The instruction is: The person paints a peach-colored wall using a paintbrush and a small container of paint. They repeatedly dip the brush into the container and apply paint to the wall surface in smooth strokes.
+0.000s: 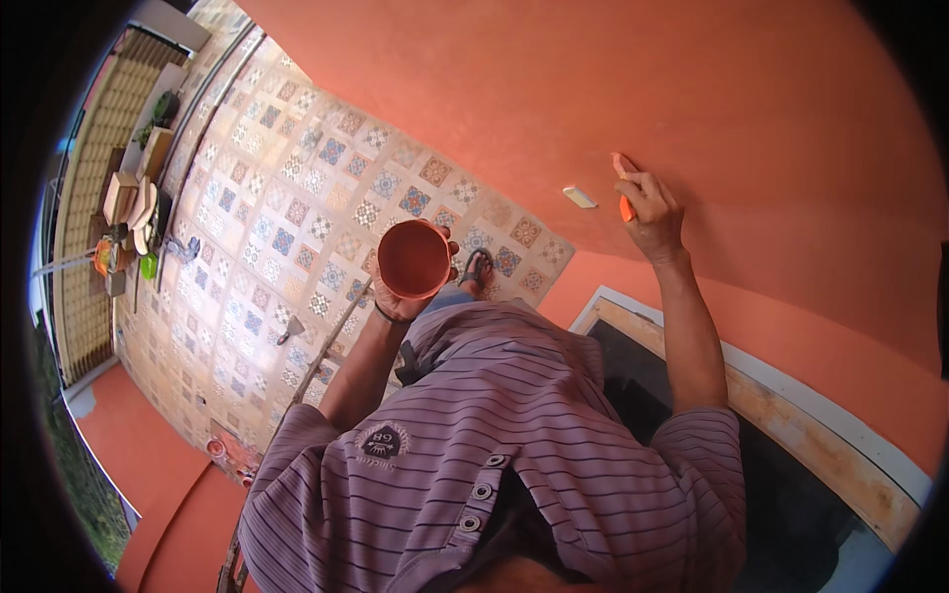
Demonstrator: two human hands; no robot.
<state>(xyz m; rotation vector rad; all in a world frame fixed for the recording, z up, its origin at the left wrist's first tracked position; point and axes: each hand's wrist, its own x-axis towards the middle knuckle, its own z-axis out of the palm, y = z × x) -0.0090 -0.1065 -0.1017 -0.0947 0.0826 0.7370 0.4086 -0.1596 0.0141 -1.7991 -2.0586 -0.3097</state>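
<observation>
My left hand (404, 305) is wrapped around a round paint cup (414, 259), its open top facing up. Reddish-orange colour coats the cup's inside; how full it is I cannot tell. Out to the right, my right hand (654, 222) grips a small paintbrush (627, 210) by its bright orange handle. The brush's paint-coloured head lies at or very close to the orange wall (519, 96). Just left of the brush, a small pale rectangular fitting (579, 196) sits on the same wall.
Patterned tiles cover the floor (348, 193). A scraper-like tool (293, 328) lies on it, near a long thin pole (337, 333). Paint-stained containers (216, 447) stand lower left. Potted plants (163, 111) and boxes (121, 196) line the far left. A wooden frame (808, 411) borders a dark opening at right.
</observation>
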